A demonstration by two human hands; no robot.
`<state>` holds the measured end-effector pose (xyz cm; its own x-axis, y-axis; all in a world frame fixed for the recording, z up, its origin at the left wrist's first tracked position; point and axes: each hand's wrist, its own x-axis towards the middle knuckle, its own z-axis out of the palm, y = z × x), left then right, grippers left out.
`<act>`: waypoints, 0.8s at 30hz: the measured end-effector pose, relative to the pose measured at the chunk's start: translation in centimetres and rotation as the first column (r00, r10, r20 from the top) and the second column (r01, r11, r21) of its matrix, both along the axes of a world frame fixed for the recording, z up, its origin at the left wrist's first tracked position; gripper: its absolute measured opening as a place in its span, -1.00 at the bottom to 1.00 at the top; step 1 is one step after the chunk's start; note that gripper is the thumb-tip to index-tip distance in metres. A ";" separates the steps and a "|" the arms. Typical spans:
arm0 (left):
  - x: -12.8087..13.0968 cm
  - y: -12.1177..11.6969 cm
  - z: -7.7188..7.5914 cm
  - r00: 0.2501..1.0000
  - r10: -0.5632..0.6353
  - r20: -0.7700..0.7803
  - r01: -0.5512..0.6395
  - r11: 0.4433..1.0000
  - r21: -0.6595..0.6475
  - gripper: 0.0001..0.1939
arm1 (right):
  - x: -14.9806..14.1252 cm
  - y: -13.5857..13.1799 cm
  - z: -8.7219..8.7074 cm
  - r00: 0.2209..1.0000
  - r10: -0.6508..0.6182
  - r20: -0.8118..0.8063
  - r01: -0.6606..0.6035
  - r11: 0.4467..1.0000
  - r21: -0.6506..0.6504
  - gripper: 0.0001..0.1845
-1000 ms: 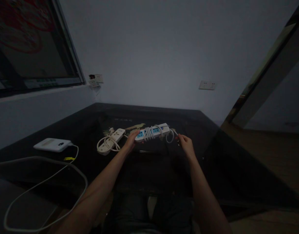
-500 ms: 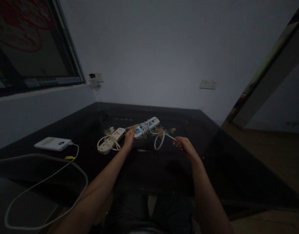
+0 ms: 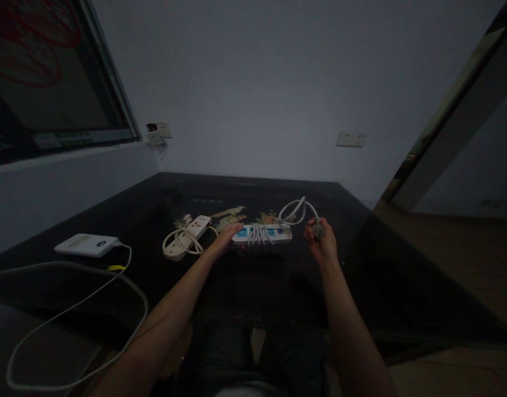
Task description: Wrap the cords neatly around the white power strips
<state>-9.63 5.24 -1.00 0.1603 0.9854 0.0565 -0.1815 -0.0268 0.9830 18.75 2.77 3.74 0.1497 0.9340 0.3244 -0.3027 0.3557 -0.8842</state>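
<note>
A white power strip with blue sockets has its cord wound several times around its middle. My left hand grips the strip's left end. In my right hand is the grey plug of that cord, its prongs turned toward me. A loose loop of white cord runs from the strip's right end up to the plug. To the left of my left hand lies a second, cream power strip, set at a slant with its own cord looped over it.
On the left of the dark glossy table lies a white power bank with a cable bearing a yellow tag. Wall sockets are behind the table. A window is at the left.
The blue-socketed strip has swung from a slant to nearly level, facing me. My right hand has turned over and lifted the plug slightly, and the cord loop now arches behind it.
</note>
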 end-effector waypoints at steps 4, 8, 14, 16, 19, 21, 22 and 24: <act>0.1 -0.7 0.7 0.994 -0.104 0.020 0.104 0.995 0.013 -0.65 | 0.5 0.9 -0.7 0.988 -0.151 -0.034 0.151 0.988 -0.026 -0.60; -0.1 -1.2 1.5 0.992 -0.063 0.111 0.060 0.998 0.031 -0.66 | 0.8 1.5 -2.0 0.971 -0.221 0.089 0.232 0.962 -0.143 -0.58; -0.3 -1.2 2.0 0.967 0.062 0.248 -0.066 0.998 0.008 -0.65 | -0.5 1.3 -2.6 0.902 -0.042 0.431 0.130 0.975 -0.178 -0.54; -0.4 -1.0 2.1 0.950 0.087 0.301 -0.095 0.995 0.013 -0.68 | -1.1 1.1 -2.3 0.854 0.033 0.519 0.064 0.984 -0.167 -0.55; -0.4 -0.8 2.0 0.926 0.102 0.362 -0.124 0.991 0.039 -0.69 | -1.9 0.8 -2.2 0.778 0.136 0.614 -0.064 0.988 -0.138 -0.55; -0.4 -0.7 2.0 0.920 0.117 0.375 -0.145 0.988 0.047 -0.68 | -2.2 0.6 -2.3 0.732 0.182 0.657 -0.146 0.983 -0.109 -0.56; -0.4 -0.7 2.0 0.918 0.126 0.375 -0.155 0.987 0.048 -0.68 | -2.3 0.5 -2.3 0.712 0.199 0.674 -0.179 0.979 -0.100 -0.56; -0.4 -0.6 1.8 0.914 0.156 0.375 -0.187 0.981 0.048 -0.68 | -2.4 0.4 -2.4 0.685 0.228 0.692 -0.224 0.970 -0.097 -0.57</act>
